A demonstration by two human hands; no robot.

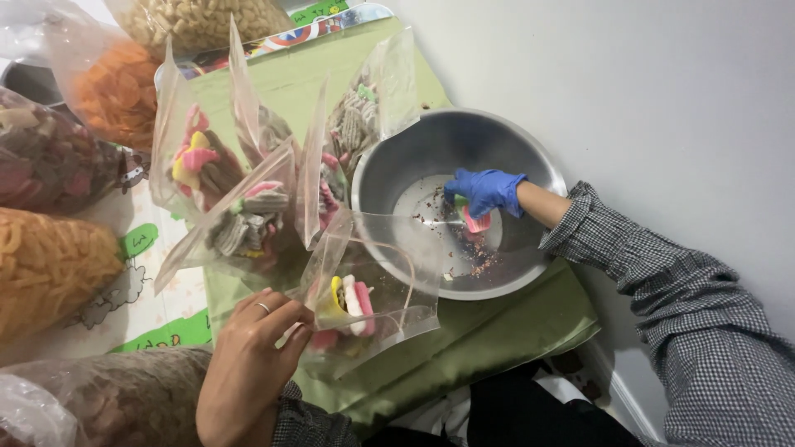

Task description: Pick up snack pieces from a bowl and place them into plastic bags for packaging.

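A green cloth (497,331) carries a round steel bowl (389,178); inside it my right hand (484,192), in a blue glove, has its grip closed on pink-and-green sugared candy pieces (474,222). Beside the bowl, my bare left hand (248,364) pinches a clear plastic zip bag (373,290) holding colourful candies.

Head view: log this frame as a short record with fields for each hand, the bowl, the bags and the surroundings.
left hand: bare, ring on one finger, holds open a clear plastic bag with a few coloured candies inside
right hand: blue glove, fingers pinch pink and green candies inside the metal bowl
bowl contents: crumbs and sugar on the bottom, almost no candy left
filled bags: several clear bags of candy stand left of the bowl on a green cloth
surroundings: big bags of orange snacks at the left
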